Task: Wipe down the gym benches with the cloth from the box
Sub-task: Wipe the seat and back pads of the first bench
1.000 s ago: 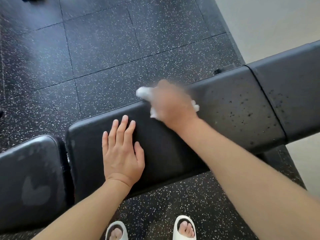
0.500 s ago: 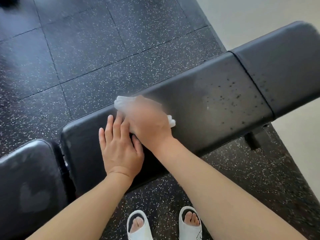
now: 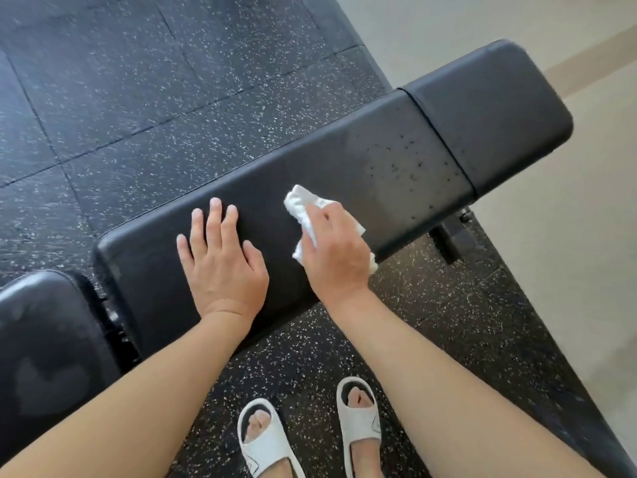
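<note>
Mid-wipe on the long black padded bench (image 3: 344, 174); the right hand (image 3: 336, 250) clutches the crumpled white cloth (image 3: 303, 205) against the pad; the left hand (image 3: 220, 263) rests flat beside it; droplets (image 3: 403, 163) beyond the cloth likely need the next sweep.

Premises: a gym; black padded bench (image 3: 344, 174); speckled rubber floor tiles (image 3: 138, 81); second pad (image 3: 44, 339) adjacent.

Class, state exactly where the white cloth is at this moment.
In the head view, the white cloth lies on the long black bench pad near its front edge, gripped under the right hand, just right of the flat left hand.
</note>
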